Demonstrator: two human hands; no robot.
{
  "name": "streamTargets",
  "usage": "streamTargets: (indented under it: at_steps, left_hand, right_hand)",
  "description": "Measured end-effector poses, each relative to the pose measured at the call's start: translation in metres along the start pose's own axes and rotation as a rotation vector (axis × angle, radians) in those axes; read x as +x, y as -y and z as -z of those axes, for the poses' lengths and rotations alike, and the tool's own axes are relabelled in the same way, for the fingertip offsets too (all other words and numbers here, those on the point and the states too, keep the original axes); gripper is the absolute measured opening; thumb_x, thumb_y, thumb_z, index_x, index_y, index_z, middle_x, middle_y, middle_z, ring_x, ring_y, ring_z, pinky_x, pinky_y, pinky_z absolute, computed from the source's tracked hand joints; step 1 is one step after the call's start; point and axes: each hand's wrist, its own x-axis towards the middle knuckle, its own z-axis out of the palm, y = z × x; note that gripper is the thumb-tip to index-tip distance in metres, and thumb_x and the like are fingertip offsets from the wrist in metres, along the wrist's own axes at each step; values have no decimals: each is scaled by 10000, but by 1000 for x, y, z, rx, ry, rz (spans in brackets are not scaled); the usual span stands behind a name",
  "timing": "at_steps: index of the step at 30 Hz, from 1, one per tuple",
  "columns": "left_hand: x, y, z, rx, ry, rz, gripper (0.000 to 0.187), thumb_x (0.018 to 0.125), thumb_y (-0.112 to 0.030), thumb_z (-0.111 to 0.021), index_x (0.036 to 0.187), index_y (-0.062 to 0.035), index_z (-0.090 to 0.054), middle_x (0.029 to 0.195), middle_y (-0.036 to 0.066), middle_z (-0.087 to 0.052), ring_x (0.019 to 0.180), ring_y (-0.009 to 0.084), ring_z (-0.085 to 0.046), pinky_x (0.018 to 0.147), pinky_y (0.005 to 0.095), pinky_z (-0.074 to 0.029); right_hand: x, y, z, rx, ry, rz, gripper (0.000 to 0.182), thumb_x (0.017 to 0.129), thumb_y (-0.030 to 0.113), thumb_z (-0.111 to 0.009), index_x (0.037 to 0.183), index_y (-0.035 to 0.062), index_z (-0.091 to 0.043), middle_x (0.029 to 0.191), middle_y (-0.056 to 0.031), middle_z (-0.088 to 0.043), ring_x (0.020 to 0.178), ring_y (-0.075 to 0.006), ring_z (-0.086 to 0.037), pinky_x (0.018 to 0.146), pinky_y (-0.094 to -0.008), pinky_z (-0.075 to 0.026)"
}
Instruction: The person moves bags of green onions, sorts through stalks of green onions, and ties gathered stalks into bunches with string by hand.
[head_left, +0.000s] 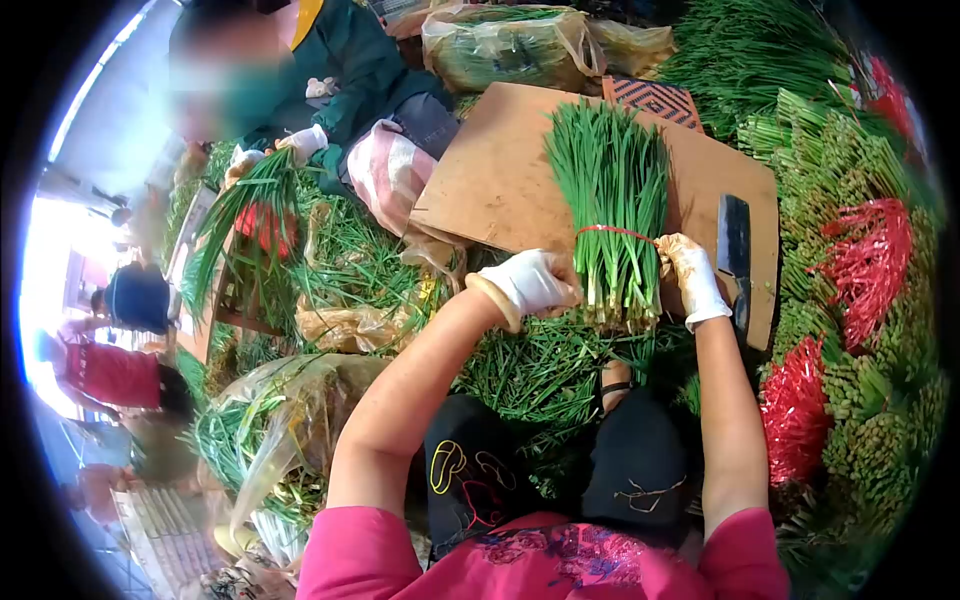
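Note:
A thick bundle of green leafy stalks (612, 180) lies on a brown board (500, 150), its cut ends toward me. A red tie (617, 231) runs round its lower part. My right hand (690, 278), in a white glove, is closed at the right side of the bundle, with its fingers on the end of the tie. To the left of the stalk ends is my left hand (535, 283), also gloved, its fingers curled; what they hold, if anything, is hidden. A dark wide-bladed knife (734, 240) rests on the board's right side.
Stacked green bundles (850, 280) with red strands (868, 270) fill the right side. A co-worker (345, 90) handles stalks at the upper left. Loose leaves (540, 385) cover the ground below the board. A plastic bag (315, 410) of greens sits at the lower left.

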Motion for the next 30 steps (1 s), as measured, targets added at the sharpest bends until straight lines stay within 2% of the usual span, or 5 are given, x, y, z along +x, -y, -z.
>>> streamTargets:
  at_steps: [4, 7, 10, 17, 30]
  left_hand:
    - [-36, 55, 18, -8, 162, 162, 133, 788, -163, -546, 769, -48, -612, 639, 19, -590, 547, 89, -539, 502, 233, -441]
    - [-85, 152, 41, 1382, 437, 593, 393, 798, -155, -553, 1189, -141, -514, 1096, 152, -578, 972, 236, -583, 800, 361, -459]
    - [-98, 162, 43, 1141, 254, 407, 468, 781, -137, -601, 1221, -71, -457, 1113, 147, -568, 961, 277, -575, 822, 365, -469]
    - [-29, 67, -88, -1000, -176, 83, 229, 778, -255, -650, 929, -109, -557, 695, -12, -547, 524, 76, -475, 460, 192, -344]
    - [-17, 32, -111, -1129, -303, 134, 155, 796, -180, -605, 846, -39, -564, 638, -9, -524, 483, 74, -462, 425, 189, -366]
  right_hand:
    - [-2, 3, 4, -15, 35, 12, 166, 868, 187, -518, 824, 46, -594, 665, 39, -505, 552, -52, -445, 487, -187, -363]
    - [-1, 10, 1, -63, 53, 14, 162, 864, 171, -526, 789, 45, -595, 640, 30, -506, 529, -61, -447, 477, -192, -359]
    - [7, 5, -1, -68, 108, 91, 175, 864, 178, -538, 776, 38, -594, 614, 20, -509, 487, -69, -440, 453, -193, -351]
    - [1, 12, -15, 8, 80, -46, 157, 852, 188, -576, 827, 35, -601, 623, 22, -536, 475, -50, -469, 410, -172, -333]
    - [3, 7, -17, 21, 132, -11, 99, 839, 148, -589, 838, 50, -580, 664, 13, -564, 483, -56, -477, 436, -184, -347]
